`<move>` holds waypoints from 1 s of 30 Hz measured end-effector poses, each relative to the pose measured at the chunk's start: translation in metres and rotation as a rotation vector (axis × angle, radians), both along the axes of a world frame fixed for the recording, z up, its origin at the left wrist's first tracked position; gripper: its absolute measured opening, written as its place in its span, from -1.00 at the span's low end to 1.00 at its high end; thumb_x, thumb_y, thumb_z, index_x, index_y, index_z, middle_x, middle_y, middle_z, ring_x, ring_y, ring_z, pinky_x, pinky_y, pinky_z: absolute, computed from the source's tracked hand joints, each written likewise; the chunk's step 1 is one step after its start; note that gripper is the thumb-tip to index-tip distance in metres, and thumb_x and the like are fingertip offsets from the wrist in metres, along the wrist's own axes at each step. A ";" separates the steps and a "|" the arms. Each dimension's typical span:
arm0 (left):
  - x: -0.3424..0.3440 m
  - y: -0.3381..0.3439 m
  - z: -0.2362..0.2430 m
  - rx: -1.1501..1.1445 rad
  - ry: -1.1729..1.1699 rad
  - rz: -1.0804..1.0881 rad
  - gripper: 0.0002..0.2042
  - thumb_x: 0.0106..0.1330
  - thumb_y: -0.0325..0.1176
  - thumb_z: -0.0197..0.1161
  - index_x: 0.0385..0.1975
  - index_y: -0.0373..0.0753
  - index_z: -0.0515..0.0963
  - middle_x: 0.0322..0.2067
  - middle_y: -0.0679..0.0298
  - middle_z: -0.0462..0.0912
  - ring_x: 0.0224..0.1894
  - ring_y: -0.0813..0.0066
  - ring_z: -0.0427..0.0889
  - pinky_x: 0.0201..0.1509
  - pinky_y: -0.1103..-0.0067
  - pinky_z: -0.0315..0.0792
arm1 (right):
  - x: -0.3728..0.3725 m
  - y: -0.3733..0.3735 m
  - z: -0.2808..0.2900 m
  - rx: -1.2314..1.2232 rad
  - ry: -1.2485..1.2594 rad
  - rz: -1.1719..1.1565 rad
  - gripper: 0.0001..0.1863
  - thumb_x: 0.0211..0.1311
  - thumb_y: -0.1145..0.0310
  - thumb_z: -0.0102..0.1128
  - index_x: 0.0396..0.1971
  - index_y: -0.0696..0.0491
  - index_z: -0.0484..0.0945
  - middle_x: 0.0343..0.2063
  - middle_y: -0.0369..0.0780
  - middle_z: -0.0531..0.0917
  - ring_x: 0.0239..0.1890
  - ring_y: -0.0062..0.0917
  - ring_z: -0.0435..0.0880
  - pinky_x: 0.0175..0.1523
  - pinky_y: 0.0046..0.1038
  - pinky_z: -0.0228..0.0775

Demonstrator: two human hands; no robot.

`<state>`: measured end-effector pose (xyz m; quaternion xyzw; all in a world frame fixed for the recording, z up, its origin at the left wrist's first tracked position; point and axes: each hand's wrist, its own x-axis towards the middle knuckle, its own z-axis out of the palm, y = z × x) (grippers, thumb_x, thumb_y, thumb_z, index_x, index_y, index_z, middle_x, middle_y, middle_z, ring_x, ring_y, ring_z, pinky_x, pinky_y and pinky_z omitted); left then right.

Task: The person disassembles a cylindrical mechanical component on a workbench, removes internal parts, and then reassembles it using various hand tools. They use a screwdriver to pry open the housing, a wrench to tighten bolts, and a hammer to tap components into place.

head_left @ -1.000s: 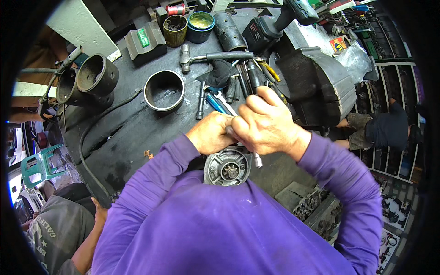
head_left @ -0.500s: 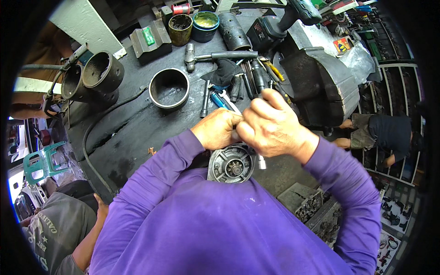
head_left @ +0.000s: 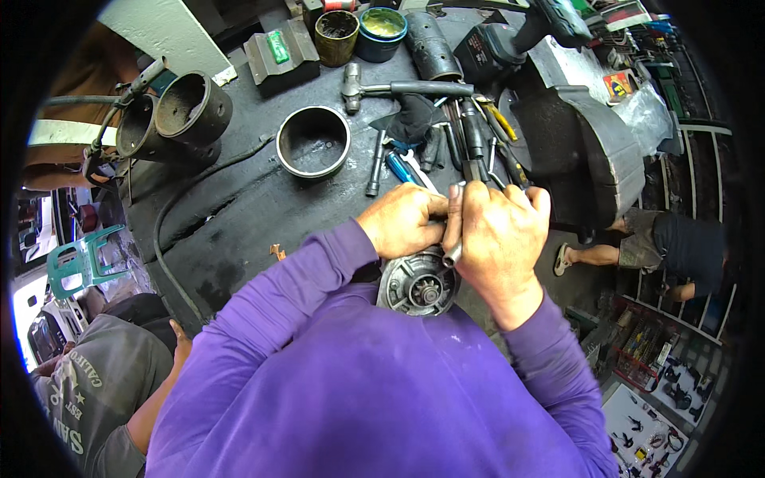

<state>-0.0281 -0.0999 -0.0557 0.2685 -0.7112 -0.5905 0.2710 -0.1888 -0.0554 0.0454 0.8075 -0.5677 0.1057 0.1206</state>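
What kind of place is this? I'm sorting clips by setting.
Most likely a mechanical repair workshop: a greasy dark workbench strewn with a hammer, sockets and screwdrivers, metal cylinder sleeves, and a round geared metal part under both hands.

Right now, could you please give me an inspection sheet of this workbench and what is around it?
Surface: dark, grimy workbench.
Job's things: round metal housing with a toothed centre at the bench edge; slim metal tool over it.
Clutter: hammer, metal ring, two dark cylinders, screwdrivers, two tins.
Grippers: left hand against the tool; right hand wrapped round it.
Cables: dark hose across the bench.
Surroundings: person in grey shirt lower left; another person right.
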 end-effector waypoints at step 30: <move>0.003 -0.001 0.003 -0.071 0.051 -0.052 -0.84 0.23 -0.39 0.47 -0.22 -0.24 0.76 -0.28 0.03 0.84 -0.16 0.06 0.88 -0.04 0.30 0.67 | -0.027 -0.023 0.012 0.008 0.099 0.556 -0.73 0.09 0.12 0.34 -0.52 -0.06 0.47 -0.51 -0.30 0.53 -0.29 -0.40 0.53 0.09 -0.10 0.39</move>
